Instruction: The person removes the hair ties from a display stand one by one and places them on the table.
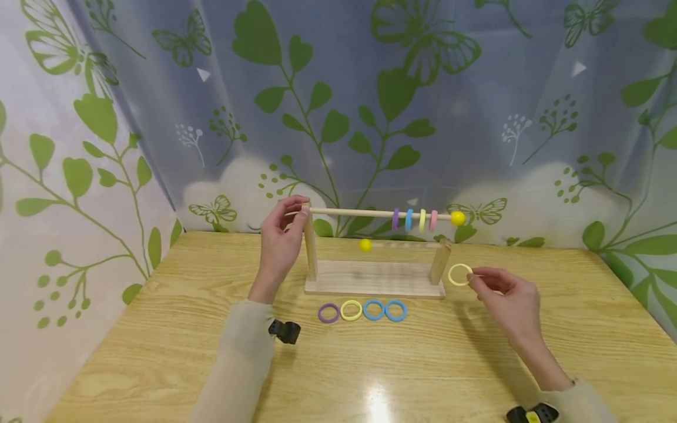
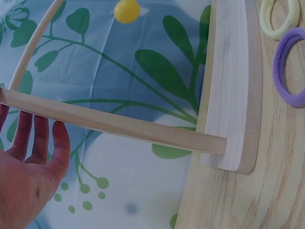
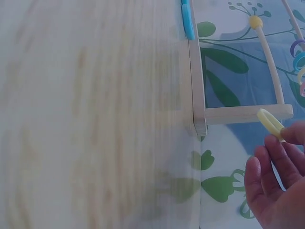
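Observation:
My right hand pinches a pale yellow hair tie between thumb and fingertips, just right of the wooden rack. In the right wrist view the hair tie appears beside the shorter post. My left hand grips the top of the taller left post, thumb in front. From that post an upper rod runs right to a yellow ball. Purple, blue, yellow and pink hair ties hang on it. A lower rod runs left from the shorter post to another yellow ball.
In front of the rack's base, a purple hair tie, a yellow hair tie and two blue hair ties lie in a row on the wooden table. A leaf-printed curtain hangs behind the table.

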A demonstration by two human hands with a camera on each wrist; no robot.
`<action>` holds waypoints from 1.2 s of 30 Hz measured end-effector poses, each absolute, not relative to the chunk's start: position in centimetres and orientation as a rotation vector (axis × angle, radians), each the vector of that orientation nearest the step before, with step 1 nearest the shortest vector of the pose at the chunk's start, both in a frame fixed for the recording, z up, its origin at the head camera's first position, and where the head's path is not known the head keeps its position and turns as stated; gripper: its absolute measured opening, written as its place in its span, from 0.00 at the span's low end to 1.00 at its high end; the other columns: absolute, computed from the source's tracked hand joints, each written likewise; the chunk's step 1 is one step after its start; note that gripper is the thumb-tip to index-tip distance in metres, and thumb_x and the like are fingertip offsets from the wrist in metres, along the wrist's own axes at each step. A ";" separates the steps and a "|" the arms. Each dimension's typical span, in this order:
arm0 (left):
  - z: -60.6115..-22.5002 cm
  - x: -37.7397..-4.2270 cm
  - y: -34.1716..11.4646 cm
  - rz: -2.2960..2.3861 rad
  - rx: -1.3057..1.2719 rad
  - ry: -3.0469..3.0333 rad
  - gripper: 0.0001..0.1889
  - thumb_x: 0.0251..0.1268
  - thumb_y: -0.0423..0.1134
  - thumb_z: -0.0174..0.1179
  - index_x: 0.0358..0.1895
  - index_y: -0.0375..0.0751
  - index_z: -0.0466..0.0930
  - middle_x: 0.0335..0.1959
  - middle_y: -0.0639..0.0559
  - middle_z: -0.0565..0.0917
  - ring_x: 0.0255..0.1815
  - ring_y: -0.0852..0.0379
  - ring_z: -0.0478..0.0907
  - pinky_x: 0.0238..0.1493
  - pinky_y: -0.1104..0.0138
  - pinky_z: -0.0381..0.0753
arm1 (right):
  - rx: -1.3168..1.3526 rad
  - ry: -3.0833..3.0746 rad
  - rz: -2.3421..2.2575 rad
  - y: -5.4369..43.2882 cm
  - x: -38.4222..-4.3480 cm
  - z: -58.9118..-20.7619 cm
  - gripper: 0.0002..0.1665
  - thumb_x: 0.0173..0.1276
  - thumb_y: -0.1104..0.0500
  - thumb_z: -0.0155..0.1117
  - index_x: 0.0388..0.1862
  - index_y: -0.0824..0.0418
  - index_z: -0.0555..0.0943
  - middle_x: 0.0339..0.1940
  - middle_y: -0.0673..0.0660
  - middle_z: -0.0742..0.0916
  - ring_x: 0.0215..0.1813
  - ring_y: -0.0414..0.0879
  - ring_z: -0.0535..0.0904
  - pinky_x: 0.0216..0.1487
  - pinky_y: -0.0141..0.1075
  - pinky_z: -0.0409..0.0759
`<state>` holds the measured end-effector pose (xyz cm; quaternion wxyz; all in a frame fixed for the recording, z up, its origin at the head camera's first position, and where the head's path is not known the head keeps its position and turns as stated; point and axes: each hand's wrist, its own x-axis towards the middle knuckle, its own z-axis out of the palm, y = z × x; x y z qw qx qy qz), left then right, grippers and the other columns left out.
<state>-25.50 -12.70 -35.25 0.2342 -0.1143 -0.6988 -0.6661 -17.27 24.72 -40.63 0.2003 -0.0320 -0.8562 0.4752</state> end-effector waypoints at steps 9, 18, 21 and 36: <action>-35.2 -25.5 -12.7 -1.831 -0.310 -1.920 0.12 0.74 0.31 0.56 0.55 0.36 0.82 0.46 0.43 0.82 0.43 0.58 0.81 0.42 0.73 0.83 | -0.064 -2.511 1.351 24.8 -17.1 -40.6 0.18 0.72 0.51 0.69 0.49 0.64 0.87 0.28 0.39 0.90 0.31 0.34 0.87 0.30 0.29 0.83; -35.1 -25.4 -12.7 -1.826 -0.302 -1.915 0.12 0.73 0.31 0.57 0.55 0.36 0.82 0.46 0.44 0.83 0.42 0.59 0.81 0.42 0.73 0.83 | -0.023 -2.580 1.421 24.8 -17.5 -40.6 0.18 0.71 0.51 0.69 0.51 0.64 0.87 0.33 0.50 0.93 0.31 0.39 0.88 0.31 0.33 0.85; -35.1 -25.4 -12.7 -1.822 -0.300 -1.915 0.12 0.74 0.31 0.57 0.55 0.36 0.82 0.46 0.44 0.83 0.41 0.60 0.81 0.41 0.74 0.83 | -0.017 -2.617 1.431 24.7 -17.5 -40.7 0.19 0.71 0.52 0.70 0.52 0.64 0.87 0.34 0.52 0.93 0.31 0.37 0.87 0.30 0.32 0.83; -35.2 -25.6 -12.7 -1.821 -0.320 -1.916 0.12 0.74 0.31 0.56 0.55 0.35 0.82 0.46 0.43 0.83 0.42 0.60 0.81 0.42 0.74 0.83 | 0.062 -2.766 1.399 23.4 -17.9 -40.9 0.16 0.69 0.56 0.71 0.50 0.64 0.87 0.39 0.60 0.93 0.33 0.39 0.87 0.27 0.31 0.80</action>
